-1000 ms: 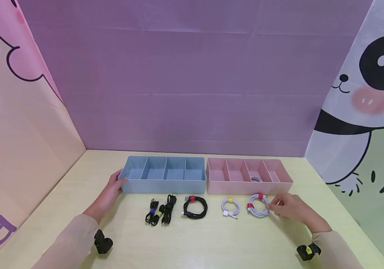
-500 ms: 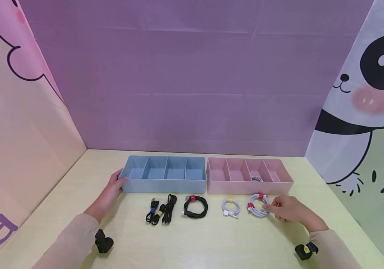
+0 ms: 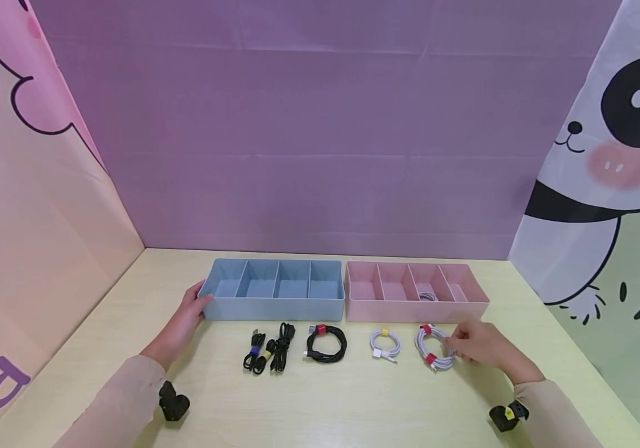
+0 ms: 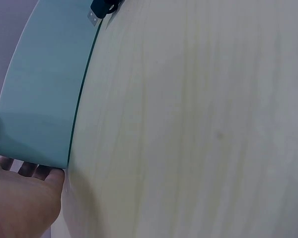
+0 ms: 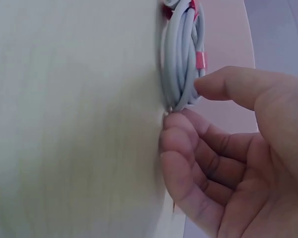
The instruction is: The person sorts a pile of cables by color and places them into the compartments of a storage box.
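Note:
My left hand [image 3: 185,314] holds the left end of a blue divided storage box [image 3: 275,309]. Its thumb lies at the front corner in the head view; in the left wrist view the fingers [image 4: 53,178] bend against the end of the box. On the right, my right hand [image 3: 485,348] pinches the edge of a coiled white cable [image 3: 422,343] with two red ties. Seen from the right wrist, the coil [image 5: 181,59] stands between thumb and bent fingertips, close to the table. A pink divided box [image 3: 409,312] sits just behind it.
A smaller white cable [image 3: 376,353] with a yellow tie lies left of the held coil. Farther left are a black coiled cable [image 3: 327,359] with a red tie and several black cable bundles [image 3: 282,347]. Another white cable [image 3: 428,297] lies in the pink box's third compartment.
The white coil has turned, its red ties now at upper left and bottom, and shifted slightly right. My right hand has moved a little leftward onto its edge. The left hand stays put.

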The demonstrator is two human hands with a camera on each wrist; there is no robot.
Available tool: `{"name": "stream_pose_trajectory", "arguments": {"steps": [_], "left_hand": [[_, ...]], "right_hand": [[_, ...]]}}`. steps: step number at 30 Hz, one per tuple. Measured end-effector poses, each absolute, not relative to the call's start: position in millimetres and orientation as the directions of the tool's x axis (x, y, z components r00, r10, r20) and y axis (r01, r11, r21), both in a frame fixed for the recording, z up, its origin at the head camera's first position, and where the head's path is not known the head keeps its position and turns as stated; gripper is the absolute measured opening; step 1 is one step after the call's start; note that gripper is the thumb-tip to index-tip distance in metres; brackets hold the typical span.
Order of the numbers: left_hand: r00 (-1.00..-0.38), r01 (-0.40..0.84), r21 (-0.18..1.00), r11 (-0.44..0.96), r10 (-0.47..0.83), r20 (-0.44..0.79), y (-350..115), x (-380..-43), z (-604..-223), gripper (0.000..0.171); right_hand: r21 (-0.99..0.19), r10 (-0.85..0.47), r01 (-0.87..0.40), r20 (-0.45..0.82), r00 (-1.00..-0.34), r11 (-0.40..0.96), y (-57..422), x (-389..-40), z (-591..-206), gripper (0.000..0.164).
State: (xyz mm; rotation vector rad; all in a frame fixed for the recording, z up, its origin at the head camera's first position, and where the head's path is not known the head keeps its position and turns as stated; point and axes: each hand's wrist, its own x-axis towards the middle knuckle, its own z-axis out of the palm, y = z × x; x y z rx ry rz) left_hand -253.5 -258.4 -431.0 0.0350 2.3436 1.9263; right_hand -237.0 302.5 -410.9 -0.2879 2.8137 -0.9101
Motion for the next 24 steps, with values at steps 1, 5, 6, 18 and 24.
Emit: {"name": "stream_pose_trajectory", "arguments": {"steps": [1, 5, 6, 18, 24], "left_hand": [[-0.994, -0.052, 0.979, 0.196, 0.085, -0.07, -258.1, -253.2, -431.0, 0.067], [-0.993, -0.063, 0.976, 0.206, 0.081, -0.081, -257.7, -253.4, -430.6, 0.067], [-0.993, -0.065, 0.976, 0.208, 0.081, -0.084, -257.7, -253.5, -430.4, 0.068], [-0.993, -0.068, 0.976, 0.205, 0.079, -0.086, -257.2, -252.6, -428.2, 0.067], [-0.993, -0.07, 0.978, 0.195, 0.083, -0.088, -258.6, -255.2, -431.3, 0.066]], "right_hand": [[-0.584, -0.231, -0.134, -0.094, -0.968, 0.8, 302.6, -237.2, -410.7, 0.021], [-0.561, -0.223, -0.14, -0.081, -0.972, 0.816, 302.8, -238.8, -411.8, 0.019], [-0.557, -0.217, -0.137, -0.079, -0.973, 0.819, 302.7, -239.2, -412.1, 0.018], [-0.546, -0.229, -0.209, 0.032, -0.973, 0.811, 301.8, -241.0, -409.8, 0.009], [-0.526, -0.243, -0.242, 0.069, -0.968, 0.815, 300.7, -241.7, -409.1, 0.011]]}}
